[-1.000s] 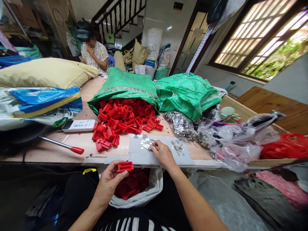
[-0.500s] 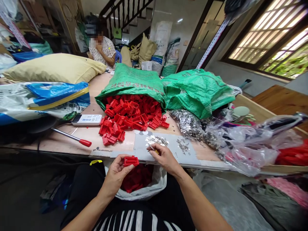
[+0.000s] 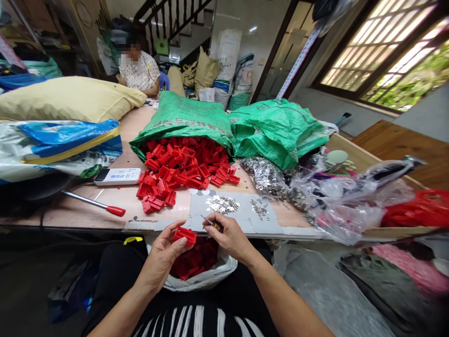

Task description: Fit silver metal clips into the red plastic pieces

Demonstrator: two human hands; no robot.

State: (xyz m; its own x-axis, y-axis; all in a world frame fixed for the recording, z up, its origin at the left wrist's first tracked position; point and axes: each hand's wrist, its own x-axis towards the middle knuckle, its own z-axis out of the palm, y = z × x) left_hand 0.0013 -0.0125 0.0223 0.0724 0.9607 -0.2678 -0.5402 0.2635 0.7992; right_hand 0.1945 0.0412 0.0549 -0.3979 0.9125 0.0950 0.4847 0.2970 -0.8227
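Note:
My left hand (image 3: 163, 252) is closed on a small red plastic case (image 3: 184, 236), held by its ends above a white sack (image 3: 219, 276). Inside that sack lie many red pieces (image 3: 196, 262) of the same kind. My right hand (image 3: 228, 234) grips a small screwdriver (image 3: 214, 225) with a dark and yellow handle, its thin metal tip pointing left, apart from the case. Just beyond, small shiny metal pieces (image 3: 221, 204) lie on a grey sheet (image 3: 242, 222), with a smaller pile (image 3: 259, 208) to the right.
A green sack (image 3: 192, 114) spills red cases (image 3: 185, 164) onto the table. Another green sack (image 3: 277, 131) and clear bags (image 3: 351, 201) stand right. A lever with a red grip (image 3: 115, 211) sticks out at left near a white device (image 3: 118, 176). A person (image 3: 140, 70) sits across the table.
The red case has tilted in my left hand. My right hand has turned the screwdriver so that its tip points toward the case. The camera view has shifted slightly right.

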